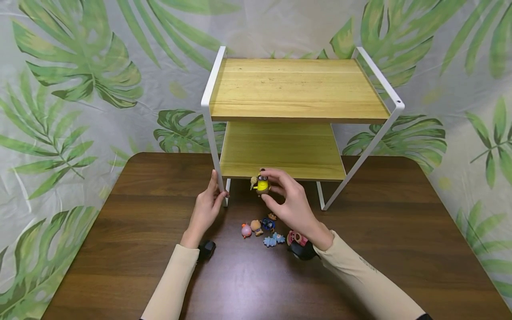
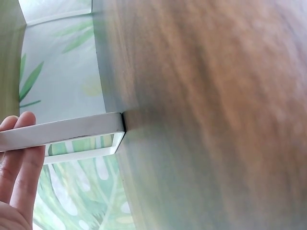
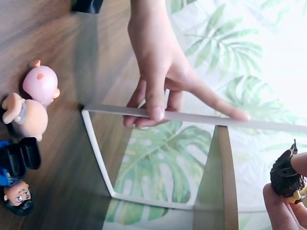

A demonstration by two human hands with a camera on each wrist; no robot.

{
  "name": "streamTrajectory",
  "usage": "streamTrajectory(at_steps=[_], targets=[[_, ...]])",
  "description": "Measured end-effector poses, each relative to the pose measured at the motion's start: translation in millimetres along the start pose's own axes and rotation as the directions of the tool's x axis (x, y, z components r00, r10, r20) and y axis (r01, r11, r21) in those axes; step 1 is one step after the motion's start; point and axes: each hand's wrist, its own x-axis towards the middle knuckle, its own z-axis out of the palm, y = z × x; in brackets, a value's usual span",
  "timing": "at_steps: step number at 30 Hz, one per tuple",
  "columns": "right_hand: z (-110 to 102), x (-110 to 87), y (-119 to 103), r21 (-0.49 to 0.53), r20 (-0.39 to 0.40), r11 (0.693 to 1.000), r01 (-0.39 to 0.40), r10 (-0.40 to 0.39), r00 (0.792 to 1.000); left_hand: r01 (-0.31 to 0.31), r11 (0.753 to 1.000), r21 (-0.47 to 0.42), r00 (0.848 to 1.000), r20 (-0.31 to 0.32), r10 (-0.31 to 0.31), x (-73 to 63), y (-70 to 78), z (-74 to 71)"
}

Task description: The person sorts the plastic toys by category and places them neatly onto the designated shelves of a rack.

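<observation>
My left hand holds the left front leg of a two-tier shelf with wooden boards and a white frame. In the right wrist view its thumb presses the white leg, the index finger lies along it and the other fingers reach behind. My right hand pinches a small yellow minion figurine in front of the lower board. Seen from the right wrist, the figurine shows a dark brown, textured side. Thumb and fingertips hold it clear of the table.
Several small figurines lie on the dark wooden table below my hands: a pink round one, a tan one, a blue-clad one, light blue ones and a pink bear. Behind the shelf hangs a leaf-print cloth.
</observation>
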Motion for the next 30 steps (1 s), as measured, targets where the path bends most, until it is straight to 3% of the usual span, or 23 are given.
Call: streamTrajectory(at_steps=[2, 9, 30], targets=[[2.0, 3.0, 0.1, 0.003, -0.001, 1.0, -0.005, 0.005, 1.0, 0.0, 1.0, 0.0, 1.0, 0.001, 0.0, 0.0, 0.0, -0.2], [3.8, 19.0, -33.0, -0.026, -0.002, 0.999, -0.02, 0.02, 1.0, 0.004, 1.0, 0.011, 1.0, 0.0, -0.004, -0.8, -0.5, 0.0], [11.2, 36.5, -27.3, 0.047, -0.004, 0.998, -0.052, 0.052, 0.999, 0.006, 1.0, 0.022, 1.0, -0.013, -0.006, -0.1, -2.2, 1.0]])
